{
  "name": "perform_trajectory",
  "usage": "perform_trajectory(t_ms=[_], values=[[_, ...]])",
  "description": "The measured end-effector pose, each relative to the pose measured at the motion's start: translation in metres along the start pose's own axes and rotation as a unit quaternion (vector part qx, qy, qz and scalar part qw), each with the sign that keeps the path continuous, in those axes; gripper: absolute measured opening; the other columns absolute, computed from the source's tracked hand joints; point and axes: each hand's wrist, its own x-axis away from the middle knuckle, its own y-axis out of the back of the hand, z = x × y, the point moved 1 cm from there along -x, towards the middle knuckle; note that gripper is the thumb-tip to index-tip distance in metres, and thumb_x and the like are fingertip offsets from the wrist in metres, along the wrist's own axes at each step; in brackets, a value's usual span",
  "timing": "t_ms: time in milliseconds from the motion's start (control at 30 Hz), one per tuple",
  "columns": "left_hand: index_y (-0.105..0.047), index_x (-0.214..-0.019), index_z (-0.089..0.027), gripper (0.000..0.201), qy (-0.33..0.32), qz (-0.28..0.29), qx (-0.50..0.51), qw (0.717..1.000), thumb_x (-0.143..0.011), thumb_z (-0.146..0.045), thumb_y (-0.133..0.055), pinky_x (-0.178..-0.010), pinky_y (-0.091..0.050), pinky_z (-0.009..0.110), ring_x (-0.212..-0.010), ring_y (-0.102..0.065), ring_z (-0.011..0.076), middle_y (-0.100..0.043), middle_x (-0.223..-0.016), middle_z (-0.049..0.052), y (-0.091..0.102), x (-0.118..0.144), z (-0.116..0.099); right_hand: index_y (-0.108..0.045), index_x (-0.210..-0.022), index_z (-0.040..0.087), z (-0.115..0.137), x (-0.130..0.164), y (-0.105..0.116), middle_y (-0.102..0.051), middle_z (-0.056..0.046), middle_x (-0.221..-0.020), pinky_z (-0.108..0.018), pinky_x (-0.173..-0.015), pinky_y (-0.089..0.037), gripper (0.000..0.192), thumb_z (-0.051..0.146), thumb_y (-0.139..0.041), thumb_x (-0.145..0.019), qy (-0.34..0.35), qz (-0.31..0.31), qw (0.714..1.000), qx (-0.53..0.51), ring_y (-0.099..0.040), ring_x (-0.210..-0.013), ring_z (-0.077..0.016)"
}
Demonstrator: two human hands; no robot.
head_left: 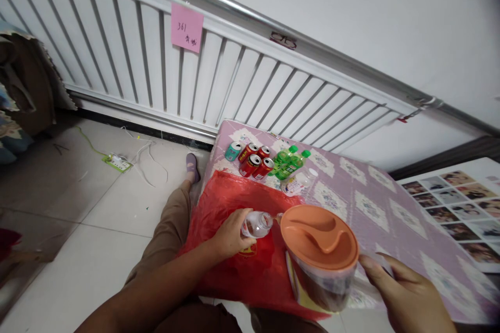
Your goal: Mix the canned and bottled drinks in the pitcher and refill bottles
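My left hand (pixel 229 233) is closed around a small clear plastic bottle (pixel 258 225), uncapped and tilted with its mouth to the right. My right hand (pixel 408 291) grips the handle of a clear pitcher (pixel 332 286) with an orange lid (pixel 312 223) and dark contents. The pitcher's spout is at the bottle's mouth; whether liquid flows between them I cannot tell. Both are above a red plastic bag (pixel 226 192) spread over the bed's near corner. Beyond the bag are several red cans (pixel 250 165), a teal can (pixel 233 151), green bottles (pixel 289 164) and a clear bottle (pixel 299 183).
A bed or table with a purple patterned cover (pixel 375 213) extends right. Behind it runs a white radiator (pixel 234 78) bearing a pink note (pixel 186 27). A green power strip (pixel 117 163) with cables lies on the tiled floor, left. A photo board (pixel 461 203) leans at right.
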Motion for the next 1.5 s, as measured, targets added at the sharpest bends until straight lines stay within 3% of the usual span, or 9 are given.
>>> perform_trajectory(t_ms=[1300,1500], values=[[-0.046,-0.137,-0.018,0.077,0.005,0.007,0.003,1.000,-0.067,-0.017,-0.078,-0.110,-0.043,0.044,-0.125,-0.056,0.0290,-0.058,-0.135,0.014,0.003,0.000,0.000,-0.069,-0.055,0.022,-0.001,-0.005,-0.007,-0.073,-0.002,-0.065,-0.029,-0.054,-0.052,0.038,0.059,-0.069,-0.063,0.016,0.019,1.000,-0.005,-0.065,-0.063,-0.0238],[-0.046,-0.137,-0.018,0.077,0.005,0.004,0.001,1.000,-0.066,-0.017,-0.078,-0.109,-0.044,0.044,-0.125,-0.056,0.0292,-0.058,-0.135,0.014,0.000,-0.001,0.002,-0.074,-0.063,0.022,-0.002,-0.004,-0.010,-0.070,-0.002,-0.061,-0.030,-0.055,-0.053,0.038,0.059,-0.070,-0.061,0.000,0.043,0.999,-0.013,-0.064,-0.063,-0.0248]])
